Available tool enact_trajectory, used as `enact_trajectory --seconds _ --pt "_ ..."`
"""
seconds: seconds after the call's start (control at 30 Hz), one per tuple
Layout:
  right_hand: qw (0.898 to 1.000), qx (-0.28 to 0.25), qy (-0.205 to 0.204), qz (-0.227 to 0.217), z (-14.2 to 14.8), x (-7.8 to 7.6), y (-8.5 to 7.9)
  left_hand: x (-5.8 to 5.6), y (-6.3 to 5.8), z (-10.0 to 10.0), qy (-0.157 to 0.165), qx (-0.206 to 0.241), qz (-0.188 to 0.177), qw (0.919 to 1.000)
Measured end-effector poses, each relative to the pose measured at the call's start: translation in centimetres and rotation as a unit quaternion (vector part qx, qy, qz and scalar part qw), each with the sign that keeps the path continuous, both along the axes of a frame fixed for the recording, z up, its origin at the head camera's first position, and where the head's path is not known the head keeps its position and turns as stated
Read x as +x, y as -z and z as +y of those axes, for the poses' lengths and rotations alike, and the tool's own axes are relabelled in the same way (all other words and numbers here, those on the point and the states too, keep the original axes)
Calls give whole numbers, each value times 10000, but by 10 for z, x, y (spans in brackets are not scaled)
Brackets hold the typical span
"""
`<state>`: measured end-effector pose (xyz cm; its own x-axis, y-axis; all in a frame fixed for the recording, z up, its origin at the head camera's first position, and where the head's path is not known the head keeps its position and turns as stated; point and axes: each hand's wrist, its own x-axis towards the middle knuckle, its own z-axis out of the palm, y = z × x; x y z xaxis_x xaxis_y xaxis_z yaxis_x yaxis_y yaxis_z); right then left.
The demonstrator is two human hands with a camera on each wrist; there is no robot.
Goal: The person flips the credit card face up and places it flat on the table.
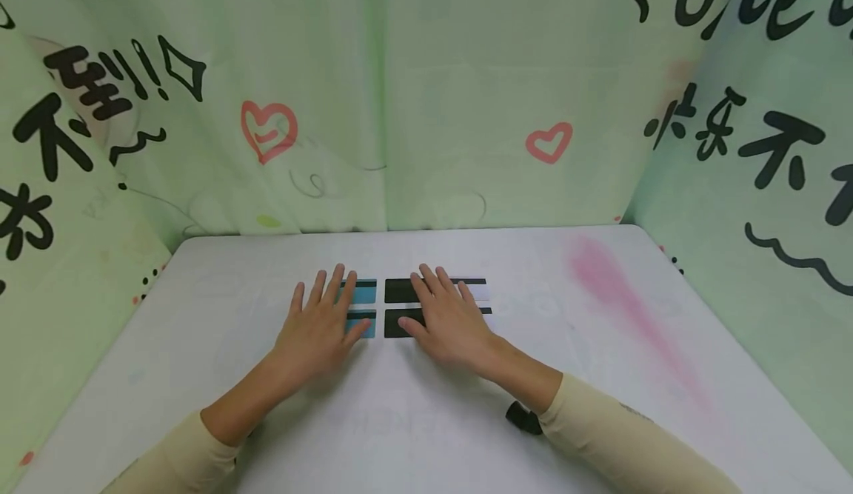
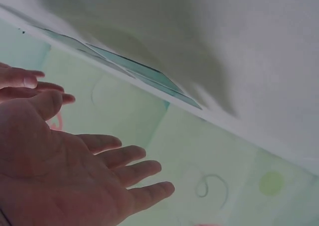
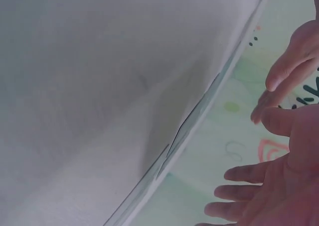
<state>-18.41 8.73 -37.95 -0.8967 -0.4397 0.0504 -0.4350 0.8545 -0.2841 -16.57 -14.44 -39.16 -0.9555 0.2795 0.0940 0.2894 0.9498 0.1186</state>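
Note:
My left hand (image 1: 323, 327) hovers palm down with fingers spread, overlapping two blue cards in the head view. Both the upper blue card (image 1: 364, 295) and the lower one (image 1: 352, 324) carry a dark stripe. Beside it, my right hand (image 1: 453, 324) also has straight, spread fingers. It overlaps an upper black card (image 1: 398, 292), a lower black card (image 1: 393, 324) and pale cards with dark stripes (image 1: 478, 292) at the right. Parts of the cards are hidden under the hands. In the left wrist view the palm (image 2: 60, 166) holds nothing and stands apart from the tabletop.
The cards lie in two rows on a white table (image 1: 200, 294) with a pink smear (image 1: 626, 309) at its right. Light green curtains (image 1: 453, 94) with hearts and black writing enclose the back and sides. A small black object (image 1: 523, 418) shows beside the right sleeve.

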Motion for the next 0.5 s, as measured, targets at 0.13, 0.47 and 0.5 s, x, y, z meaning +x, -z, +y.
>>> enact_trajectory --seconds 0.13,0.47,0.5 --pt "9999 100 30 25 -2 -8 -2 -8 0 -4 34 -68 -90 9999" --pt "9999 122 -90 11 -11 -23 -1 -23 -1 -15 123 -95 -357 9992" --pt "9999 126 -110 -2 -13 -24 -1 -25 -1 -16 143 -84 -395 9991"
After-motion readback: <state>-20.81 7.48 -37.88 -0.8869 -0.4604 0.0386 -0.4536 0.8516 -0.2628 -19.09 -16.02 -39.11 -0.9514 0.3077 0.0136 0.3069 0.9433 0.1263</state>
